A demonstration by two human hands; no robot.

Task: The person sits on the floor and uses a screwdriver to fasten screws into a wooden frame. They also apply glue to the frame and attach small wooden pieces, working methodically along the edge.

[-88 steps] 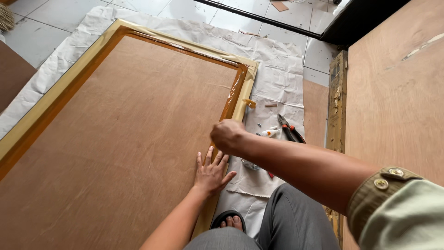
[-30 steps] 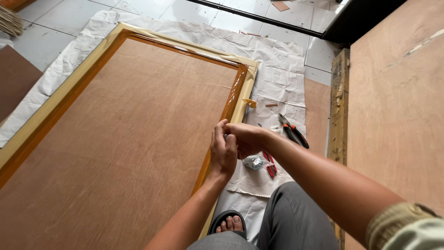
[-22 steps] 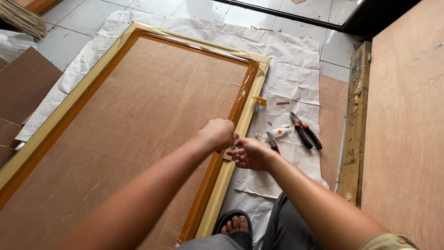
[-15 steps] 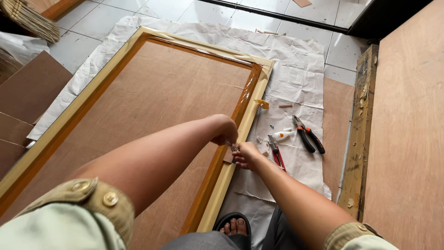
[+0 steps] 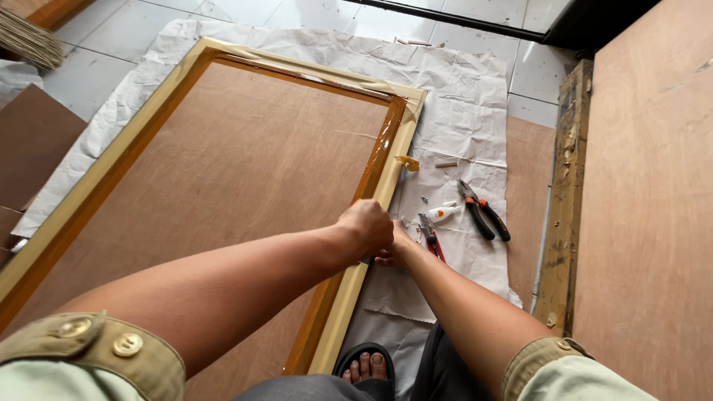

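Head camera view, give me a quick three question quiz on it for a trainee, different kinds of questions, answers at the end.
1. True or false: the pliers with black and red handles lie on the plywood panel.
2. Multiple choice: where do the left hand and right hand meet? A) at the frame's far corner B) at the frame rail nearest the tools C) over the broom
3. Fill in: the small white tube lies on the crumpled white ____.

Key: 1 false, they lie on the paper beside the frame; 2 B; 3 paper.
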